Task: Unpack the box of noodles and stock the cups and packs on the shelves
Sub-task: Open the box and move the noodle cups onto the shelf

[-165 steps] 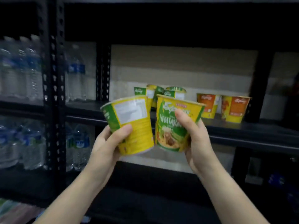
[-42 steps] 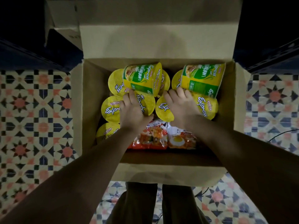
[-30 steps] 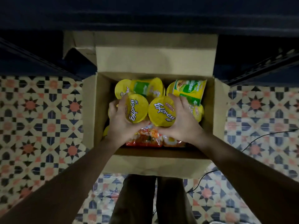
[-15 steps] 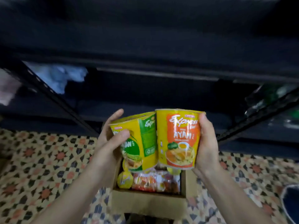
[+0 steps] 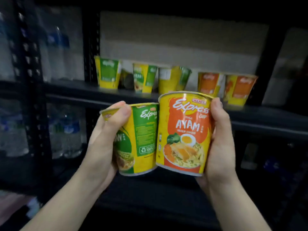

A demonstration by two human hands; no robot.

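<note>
My left hand [image 5: 101,147] grips a green-and-yellow noodle cup [image 5: 141,140], held upright in front of the dark shelf [image 5: 80,92]. My right hand [image 5: 220,140] grips an orange-and-yellow "Ayam" noodle cup [image 5: 183,132], and the two cups touch side by side. Behind them on the shelf stand three green-and-yellow cups [image 5: 108,72] on the left and two orange cups [image 5: 240,89] on the right. The box of noodles is out of view.
Clear water bottles [image 5: 56,44] fill the rack bay to the left, with more bottles [image 5: 66,130] on the level below. A black perforated upright post [image 5: 28,80] divides the bays. Lower shelves are dark. A pale wall [image 5: 166,39] shows behind the cups.
Both hands took one cup each out of the box on the floor and rose with them. My view swung up from the box to the shelf holding the standing cups.
</note>
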